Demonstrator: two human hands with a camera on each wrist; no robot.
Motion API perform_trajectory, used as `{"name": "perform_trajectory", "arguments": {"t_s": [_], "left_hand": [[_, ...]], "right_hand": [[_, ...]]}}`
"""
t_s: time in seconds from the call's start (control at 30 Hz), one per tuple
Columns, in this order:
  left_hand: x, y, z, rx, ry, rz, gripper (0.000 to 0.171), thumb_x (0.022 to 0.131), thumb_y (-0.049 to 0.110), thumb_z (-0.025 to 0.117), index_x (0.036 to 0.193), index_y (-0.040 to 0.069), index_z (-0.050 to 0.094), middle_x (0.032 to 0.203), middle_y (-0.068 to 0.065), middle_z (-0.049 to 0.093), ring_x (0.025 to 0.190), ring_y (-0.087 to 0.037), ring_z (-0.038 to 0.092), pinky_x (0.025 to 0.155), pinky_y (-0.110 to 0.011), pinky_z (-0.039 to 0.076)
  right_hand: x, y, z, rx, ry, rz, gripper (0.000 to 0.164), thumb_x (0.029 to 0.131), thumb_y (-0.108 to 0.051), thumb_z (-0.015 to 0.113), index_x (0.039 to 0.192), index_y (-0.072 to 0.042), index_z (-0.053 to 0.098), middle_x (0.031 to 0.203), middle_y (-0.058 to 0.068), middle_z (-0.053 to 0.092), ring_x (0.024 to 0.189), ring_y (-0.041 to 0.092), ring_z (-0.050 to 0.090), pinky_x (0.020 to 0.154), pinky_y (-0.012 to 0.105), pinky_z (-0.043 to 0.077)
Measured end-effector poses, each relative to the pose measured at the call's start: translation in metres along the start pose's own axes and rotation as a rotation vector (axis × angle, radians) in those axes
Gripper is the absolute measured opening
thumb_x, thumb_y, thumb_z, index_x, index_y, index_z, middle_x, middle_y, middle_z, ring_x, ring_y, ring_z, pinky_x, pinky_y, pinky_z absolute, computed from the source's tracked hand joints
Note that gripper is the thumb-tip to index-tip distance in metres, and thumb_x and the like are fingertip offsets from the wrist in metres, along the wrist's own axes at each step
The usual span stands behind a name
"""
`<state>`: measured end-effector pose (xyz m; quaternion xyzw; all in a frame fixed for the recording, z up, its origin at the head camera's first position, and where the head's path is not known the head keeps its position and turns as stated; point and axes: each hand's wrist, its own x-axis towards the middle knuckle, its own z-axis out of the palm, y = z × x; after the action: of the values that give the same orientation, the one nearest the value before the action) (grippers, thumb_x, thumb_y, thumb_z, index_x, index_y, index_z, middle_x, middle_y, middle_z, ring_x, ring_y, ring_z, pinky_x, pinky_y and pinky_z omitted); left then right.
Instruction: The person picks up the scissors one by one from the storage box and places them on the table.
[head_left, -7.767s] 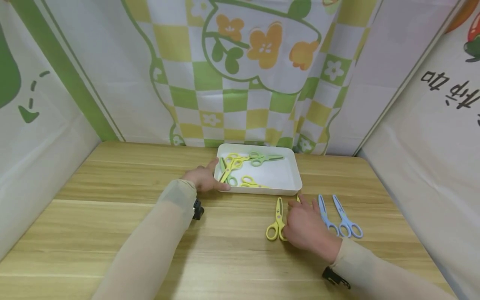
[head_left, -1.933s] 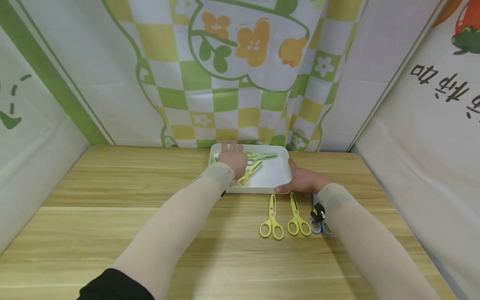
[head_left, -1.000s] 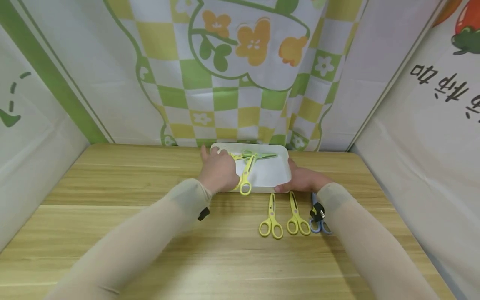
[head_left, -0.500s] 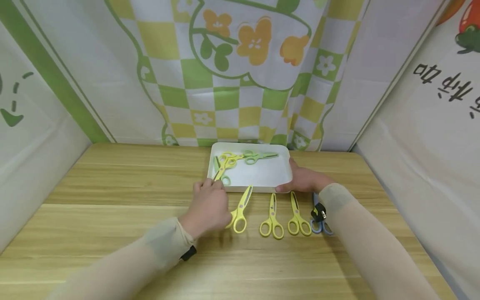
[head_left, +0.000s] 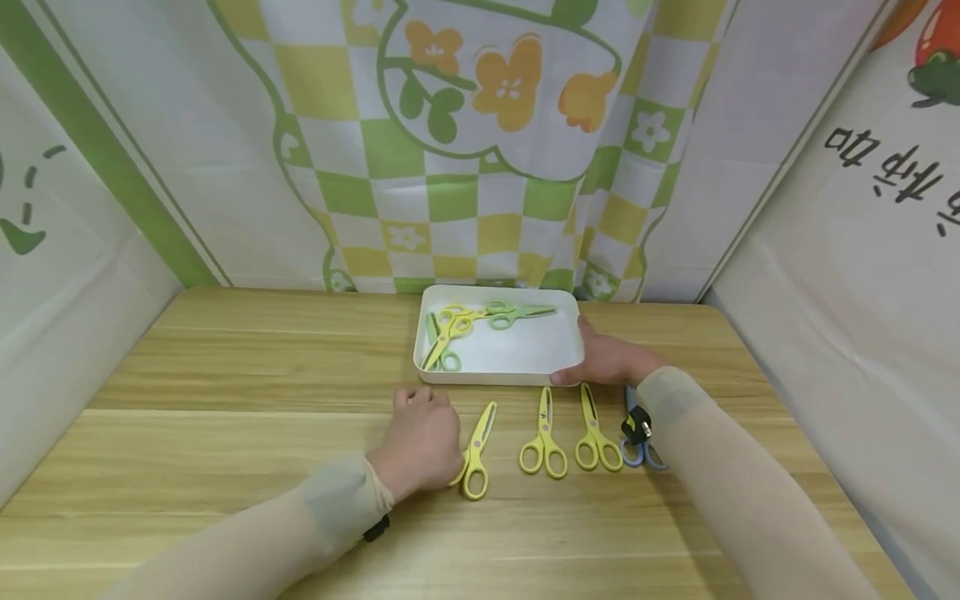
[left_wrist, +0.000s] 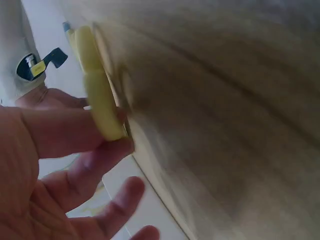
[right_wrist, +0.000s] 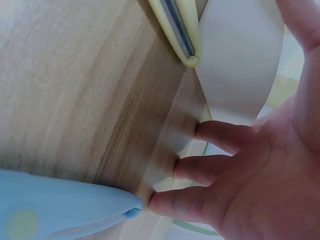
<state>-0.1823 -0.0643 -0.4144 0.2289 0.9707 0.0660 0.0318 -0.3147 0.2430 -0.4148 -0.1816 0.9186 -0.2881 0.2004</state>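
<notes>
My left hand (head_left: 420, 437) pinches one handle loop of yellow scissors (head_left: 478, 446), low over the table in front of the white tray (head_left: 525, 377). In the left wrist view, thumb and finger close on the yellow handle (left_wrist: 97, 90), while the other fingers spread apart. At the tray's right end rests my right hand (head_left: 611, 358), its thumb against the front corner. The right wrist view has its straight fingers (right_wrist: 195, 170) reaching down to the wood beside the tray wall. Inside the tray, yellow scissors (head_left: 447, 337) and green scissors (head_left: 517, 313) lie mostly at the left and back.
Two yellow scissors (head_left: 543, 437) (head_left: 594, 433) lie blades-away in a row before the tray. Right of them, blue scissors (head_left: 632, 452) are partly hidden under the right wrist. A patterned curtain (head_left: 472, 200) hangs behind the wooden table (head_left: 247, 367).
My left hand has brought yellow scissors out of the tray and down toward me, left of the row. Earlier the right hand left the row for the tray's right end, where it stays.
</notes>
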Motion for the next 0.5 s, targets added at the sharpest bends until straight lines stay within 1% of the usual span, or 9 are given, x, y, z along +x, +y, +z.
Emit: {"name": "perform_trajectory", "arguments": {"t_s": [0.1,0.17,0.2,0.27,0.3,0.37,0.43,0.5], "left_hand": [[-0.0022,0.0002,-0.0001,0.011,-0.026,0.011,0.027,0.074,0.025,0.072,0.055,0.020,0.054,0.075,0.002,0.050,0.087,-0.024,0.048,0.095,-0.054,0.026],[-0.0027,0.0002,-0.0015,0.004,-0.017,0.030,0.024,0.078,0.031,0.074,0.061,0.020,0.061,0.079,0.002,0.055,0.091,-0.025,0.051,0.098,-0.055,0.026],[-0.0026,0.0002,-0.0023,0.000,-0.002,0.053,0.022,0.080,0.034,0.075,0.067,0.019,0.066,0.085,0.001,0.060,0.095,-0.026,0.053,0.099,-0.056,0.026],[-0.0011,0.0005,-0.0032,-0.006,0.032,0.119,0.019,0.081,0.038,0.077,0.082,0.020,0.073,0.100,-0.001,0.066,0.105,-0.028,0.055,0.100,-0.057,0.028],[-0.0002,0.0010,-0.0031,-0.012,0.043,0.154,0.023,0.080,0.041,0.078,0.089,0.020,0.074,0.107,-0.001,0.068,0.110,-0.029,0.055,0.100,-0.057,0.028],[0.0017,0.0026,-0.0014,-0.008,0.051,0.226,0.029,0.080,0.044,0.077,0.097,0.021,0.075,0.117,0.000,0.068,0.114,-0.030,0.055,0.099,-0.057,0.030],[0.0033,0.0045,0.0015,-0.005,0.041,0.267,0.029,0.079,0.045,0.076,0.094,0.020,0.074,0.117,-0.001,0.068,0.114,-0.032,0.055,0.097,-0.057,0.031],[0.0040,0.0062,0.0038,0.007,0.037,0.279,0.028,0.078,0.046,0.076,0.089,0.020,0.074,0.114,-0.002,0.069,0.113,-0.033,0.056,0.096,-0.057,0.032]], "right_hand": [[0.0005,-0.0002,0.0005,-0.008,-0.003,0.005,0.134,0.079,-0.047,0.083,0.153,0.004,-0.017,0.160,0.032,0.002,0.142,0.044,0.024,0.115,0.052,0.018],[0.0005,-0.0004,0.0005,-0.012,-0.005,0.009,0.135,0.079,-0.048,0.083,0.153,0.004,-0.017,0.160,0.032,0.002,0.142,0.044,0.024,0.115,0.052,0.018],[0.0010,-0.0002,0.0005,-0.012,-0.004,0.010,0.135,0.079,-0.048,0.083,0.153,0.003,-0.017,0.160,0.031,0.002,0.142,0.044,0.024,0.115,0.052,0.018],[0.0014,0.0002,0.0004,-0.007,0.000,0.010,0.136,0.078,-0.048,0.084,0.154,0.002,-0.017,0.161,0.030,0.001,0.143,0.043,0.023,0.115,0.052,0.018],[0.0016,0.0006,0.0003,-0.007,0.002,0.007,0.136,0.077,-0.049,0.084,0.154,0.002,-0.016,0.161,0.030,0.001,0.143,0.043,0.022,0.115,0.052,0.018],[0.0016,0.0012,0.0002,-0.009,0.008,0.012,0.137,0.076,-0.049,0.085,0.155,0.001,-0.016,0.161,0.029,0.001,0.143,0.042,0.022,0.115,0.051,0.019],[0.0018,0.0008,0.0002,-0.002,0.009,0.012,0.137,0.076,-0.049,0.085,0.155,-0.001,-0.016,0.162,0.027,-0.001,0.144,0.041,0.021,0.115,0.051,0.019],[0.0018,-0.0006,0.0002,0.012,0.006,0.011,0.136,0.077,-0.048,0.085,0.155,-0.001,-0.016,0.162,0.027,-0.001,0.144,0.041,0.020,0.115,0.052,0.018]]}}
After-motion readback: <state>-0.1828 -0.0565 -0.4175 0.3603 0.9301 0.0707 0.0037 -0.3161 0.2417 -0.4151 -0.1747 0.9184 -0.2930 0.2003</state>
